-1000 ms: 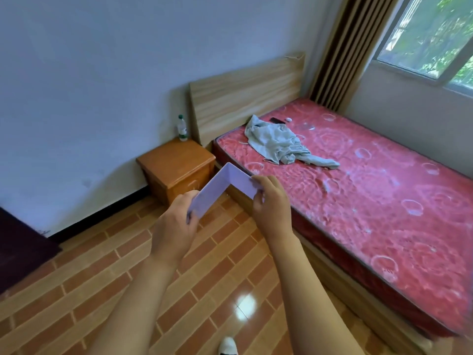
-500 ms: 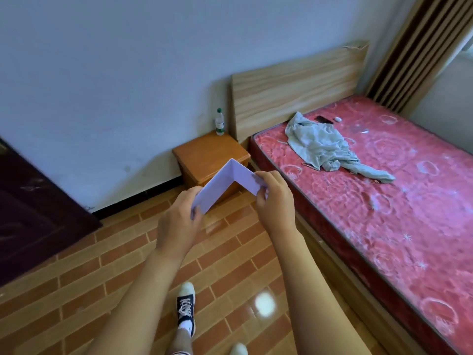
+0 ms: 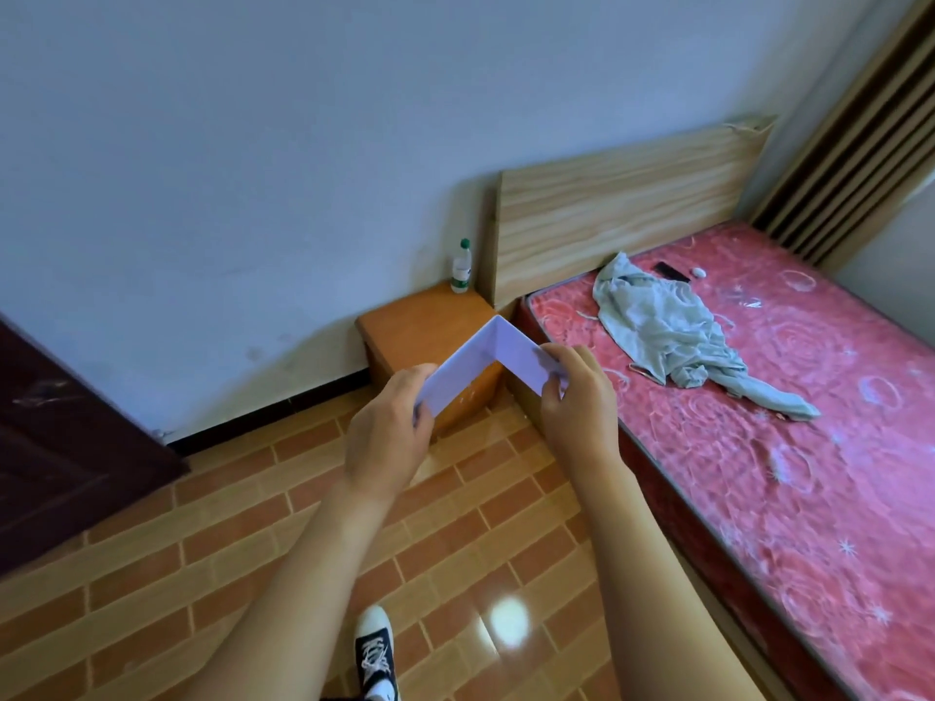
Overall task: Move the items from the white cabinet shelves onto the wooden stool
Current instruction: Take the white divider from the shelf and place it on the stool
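pale lilac v-shaped box (image 3: 493, 357)

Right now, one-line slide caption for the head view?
Both hands, left hand and right hand, hold a pale lilac angled piece above the wooden nightstand beside the bed.

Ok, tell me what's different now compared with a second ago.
The head camera swung left: the window has gone out of view, the dark door has come in at the left, and a sneaker shows below as the person steps. Nothing was picked up or released. The left hand and right hand still hold the bent white panel by its ends, above the bedside cabinet.
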`<state>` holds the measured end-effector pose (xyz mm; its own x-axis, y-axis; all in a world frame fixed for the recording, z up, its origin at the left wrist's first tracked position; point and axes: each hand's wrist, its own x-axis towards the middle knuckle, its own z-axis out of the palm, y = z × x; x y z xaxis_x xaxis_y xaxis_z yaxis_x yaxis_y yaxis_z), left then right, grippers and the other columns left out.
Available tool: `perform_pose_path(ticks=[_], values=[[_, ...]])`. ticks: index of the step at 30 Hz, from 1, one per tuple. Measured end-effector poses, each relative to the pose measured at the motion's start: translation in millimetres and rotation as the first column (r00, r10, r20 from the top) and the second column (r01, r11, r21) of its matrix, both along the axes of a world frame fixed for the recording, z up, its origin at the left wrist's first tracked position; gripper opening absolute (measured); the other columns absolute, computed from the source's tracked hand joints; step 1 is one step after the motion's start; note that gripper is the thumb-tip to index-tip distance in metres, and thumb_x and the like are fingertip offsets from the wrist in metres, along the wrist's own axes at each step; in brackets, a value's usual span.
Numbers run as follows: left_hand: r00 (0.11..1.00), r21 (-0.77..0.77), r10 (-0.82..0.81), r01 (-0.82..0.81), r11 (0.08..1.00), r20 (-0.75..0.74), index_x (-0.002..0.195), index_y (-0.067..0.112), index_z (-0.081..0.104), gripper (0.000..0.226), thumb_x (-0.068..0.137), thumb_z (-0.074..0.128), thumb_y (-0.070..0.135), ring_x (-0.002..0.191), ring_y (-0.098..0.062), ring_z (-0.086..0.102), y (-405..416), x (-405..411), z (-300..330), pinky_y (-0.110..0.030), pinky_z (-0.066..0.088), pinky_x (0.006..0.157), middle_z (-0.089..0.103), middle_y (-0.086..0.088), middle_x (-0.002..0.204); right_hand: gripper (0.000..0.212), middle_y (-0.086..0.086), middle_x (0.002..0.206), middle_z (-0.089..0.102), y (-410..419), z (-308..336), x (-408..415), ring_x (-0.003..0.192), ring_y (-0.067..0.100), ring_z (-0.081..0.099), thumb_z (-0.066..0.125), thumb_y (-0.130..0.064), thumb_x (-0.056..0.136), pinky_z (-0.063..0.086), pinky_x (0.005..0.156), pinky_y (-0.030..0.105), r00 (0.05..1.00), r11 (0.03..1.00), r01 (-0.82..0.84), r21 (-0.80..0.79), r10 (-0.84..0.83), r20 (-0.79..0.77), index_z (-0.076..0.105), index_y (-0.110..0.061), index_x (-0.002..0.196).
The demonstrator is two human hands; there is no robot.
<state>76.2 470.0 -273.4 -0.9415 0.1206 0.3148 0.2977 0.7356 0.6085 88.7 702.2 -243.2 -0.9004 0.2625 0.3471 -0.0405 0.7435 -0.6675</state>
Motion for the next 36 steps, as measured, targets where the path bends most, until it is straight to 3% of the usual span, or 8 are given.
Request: perform_pose_path(ticks=[5,7,12,16,22,28,31,36], values=[[1.0,-0.022,0.011,-0.011,1.0,-0.006,0.135,0.026,0.061,0.047,0.091,0.063,0.008,0.097,-0.028,0.069,-37,-68,0,-0.031,0.046,0.068,0.069,0.006,0.123,0.043,-0.007,0.118,0.064,-34,0,-62,0.104,0.012,0.06,0.056,0.005,0.094,0.053,0.082,0.036,1.0,1.0,-0.011,-0.005,0.011,0.001,0.069,-0.018,0.128],[1.0,-0.029,0.009,-0.01,1.0,-0.012,0.135,0.024,0.061,0.047,0.091,0.064,0.007,0.095,-0.029,0.07,-45,-91,0,-0.028,0.042,0.067,0.07,0.005,0.123,0.043,-0.006,0.118,0.064,-45,0,-83,0.105,0.012,0.06,0.056,0.006,0.094,0.053,0.084,0.036,1.0,1.0,-0.003,-0.001,0.003,-0.005,0.069,-0.017,0.128],[1.0,-0.01,-0.014,0.014,1.0,-0.004,0.134,0.023,0.06,0.047,0.091,0.064,0.006,0.096,-0.029,0.07,-55,-135,-7,-0.034,0.051,0.066,0.069,0.005,0.125,0.043,-0.006,0.117,0.064,-55,-4,-127,0.105,0.012,0.06,0.056,0.006,0.094,0.052,0.084,0.034,1.0,0.999,0.004,0.033,-0.004,0.016,0.069,-0.017,0.128],[1.0,-0.011,-0.021,0.021,1.0,-0.012,0.133,0.022,0.061,0.046,0.09,0.067,0.004,0.092,-0.031,0.071,-51,-165,-17,-0.029,0.045,0.064,0.069,0.003,0.124,0.043,-0.006,0.117,0.064,-51,-12,-156,0.105,0.013,0.061,0.056,0.006,0.093,0.051,0.084,0.032,1.0,0.999,0.008,0.041,-0.009,0.03,0.069,-0.017,0.127],[1.0,-0.051,0.005,-0.004,0.999,0.015,0.135,0.022,0.06,0.046,0.092,0.064,0.005,0.09,-0.029,0.071,-32,-223,-28,-0.034,0.051,0.066,0.07,0.002,0.121,0.045,-0.005,0.116,0.063,-32,-33,-222,0.103,0.017,0.061,0.055,0.004,0.092,0.054,0.081,0.041,0.998,0.998,-0.009,0.06,0.005,0.065,0.067,-0.02,0.128],[0.999,-0.148,0.037,-0.04,0.988,-0.024,0.133,0.02,0.065,0.05,0.087,0.068,0.001,0.078,-0.034,0.071,6,-297,-21,-0.028,0.041,0.06,0.074,-0.004,0.104,0.041,-0.004,0.111,0.062,8,-51,-310,0.101,0.022,0.062,0.055,0.003,0.093,0.055,0.079,0.047,0.996,0.999,-0.019,0.028,0.017,0.083,0.068,-0.018,0.126],[0.999,-0.174,0.024,-0.027,0.984,-0.023,0.133,0.019,0.064,0.051,0.087,0.066,-0.001,0.085,-0.035,0.071,25,-338,-21,-0.035,0.052,0.064,0.072,-0.003,0.111,0.032,-0.003,0.105,0.06,29,-59,-353,0.097,0.023,0.061,0.058,-0.002,0.096,0.055,0.075,0.048,0.997,0.999,-0.023,0.029,0.021,0.072,0.07,-0.017,0.121],[0.999,-0.257,0.023,-0.028,0.966,-0.023,0.134,0.02,0.063,0.05,0.088,0.067,0.002,0.082,-0.035,0.071,59,-386,-27,-0.036,0.051,0.061,0.073,-0.003,0.111,0.021,-0.004,0.1,0.061,60,-68,-406,0.093,0.019,0.061,0.063,-0.011,0.097,0.053,0.066,0.04,0.999,0.998,0.005,0.055,-0.007,0.034,0.074,-0.015,0.115]])
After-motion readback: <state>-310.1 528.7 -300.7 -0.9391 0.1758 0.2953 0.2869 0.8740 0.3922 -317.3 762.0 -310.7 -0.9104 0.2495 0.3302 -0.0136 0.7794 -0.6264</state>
